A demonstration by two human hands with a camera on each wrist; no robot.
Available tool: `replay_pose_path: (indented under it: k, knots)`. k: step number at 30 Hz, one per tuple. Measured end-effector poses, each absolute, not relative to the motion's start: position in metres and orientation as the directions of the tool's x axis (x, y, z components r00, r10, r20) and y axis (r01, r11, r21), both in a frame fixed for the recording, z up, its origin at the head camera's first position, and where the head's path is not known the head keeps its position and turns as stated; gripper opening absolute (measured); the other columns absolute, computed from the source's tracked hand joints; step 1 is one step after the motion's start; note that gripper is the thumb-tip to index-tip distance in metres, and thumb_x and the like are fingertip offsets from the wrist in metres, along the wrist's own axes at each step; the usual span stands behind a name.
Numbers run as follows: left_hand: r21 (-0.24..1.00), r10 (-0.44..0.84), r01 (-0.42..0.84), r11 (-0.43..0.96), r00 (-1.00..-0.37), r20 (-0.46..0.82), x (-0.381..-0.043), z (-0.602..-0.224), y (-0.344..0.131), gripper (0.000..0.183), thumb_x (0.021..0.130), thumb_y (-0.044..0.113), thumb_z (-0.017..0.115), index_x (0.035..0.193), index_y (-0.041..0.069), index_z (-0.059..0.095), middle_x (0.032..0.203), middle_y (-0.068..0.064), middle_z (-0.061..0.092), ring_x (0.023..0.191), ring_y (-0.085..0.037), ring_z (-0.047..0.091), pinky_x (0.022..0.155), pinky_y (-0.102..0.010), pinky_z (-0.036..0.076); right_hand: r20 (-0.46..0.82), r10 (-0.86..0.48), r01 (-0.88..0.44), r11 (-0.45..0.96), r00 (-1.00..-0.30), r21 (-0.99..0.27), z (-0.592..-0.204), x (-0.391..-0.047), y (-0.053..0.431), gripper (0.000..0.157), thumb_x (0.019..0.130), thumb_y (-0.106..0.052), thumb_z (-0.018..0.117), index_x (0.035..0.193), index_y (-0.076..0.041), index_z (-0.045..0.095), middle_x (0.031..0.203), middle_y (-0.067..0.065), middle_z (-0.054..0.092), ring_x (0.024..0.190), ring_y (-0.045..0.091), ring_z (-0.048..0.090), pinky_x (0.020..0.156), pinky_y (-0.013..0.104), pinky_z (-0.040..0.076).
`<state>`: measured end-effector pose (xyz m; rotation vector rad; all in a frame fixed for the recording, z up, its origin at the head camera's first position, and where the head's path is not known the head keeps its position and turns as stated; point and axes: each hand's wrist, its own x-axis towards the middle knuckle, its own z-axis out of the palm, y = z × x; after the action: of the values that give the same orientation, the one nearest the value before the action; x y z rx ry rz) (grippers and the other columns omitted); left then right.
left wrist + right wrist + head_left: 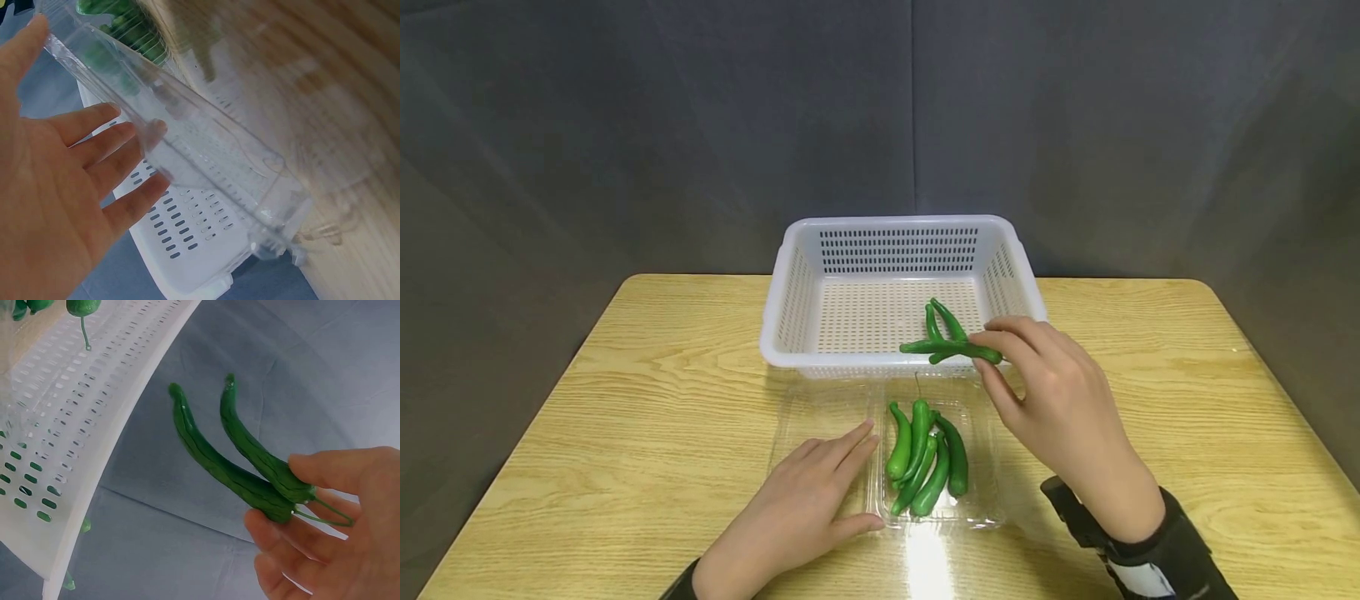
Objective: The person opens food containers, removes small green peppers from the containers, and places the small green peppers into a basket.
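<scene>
Over the front rim of the white basket (850, 360), my right hand (1060, 392) pinches two green peppers (211, 461) by their stem ends between thumb and fingers. Two more green peppers (950, 317) show inside the basket behind them. In front of the basket lies an unfolded clear plastic clamshell box (983, 467); its right half holds a pile of several green peppers (917, 442). My left hand (805, 500) rests on the left half, the lid (801, 408), its fingers extended and fingertips at the fold. In the left wrist view those fingers touch the clear plastic edge.
The slotted basket stands at the back middle of the wooden table (625, 417). A dark grey cloth (700, 125) hangs behind the table and along its sides. Both wrists wear black bands (1180, 550).
</scene>
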<state>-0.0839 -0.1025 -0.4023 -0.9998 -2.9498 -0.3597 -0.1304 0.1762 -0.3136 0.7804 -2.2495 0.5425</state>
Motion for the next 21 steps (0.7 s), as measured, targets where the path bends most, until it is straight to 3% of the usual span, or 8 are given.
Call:
replay_pose_path:
  k: [21]
  knots:
    - [0.224,0.596,0.594,0.772,-0.8,0.067,-0.0832,-0.4035,-0.1033,0.084,0.089,0.062,0.06,0.15,0.007,0.042,0.158,-0.006,0.034,0.134,-0.024,0.046,0.111,-0.046,0.036,0.734,-0.302,-0.625,0.752,-0.608,-0.209,-0.3165,-0.1376,0.1784,0.027,0.081,-0.001,0.08,0.106,-0.003,0.073,0.11,0.012,0.068,0.097,0.031,0.065,0.077,0.049,0.056]
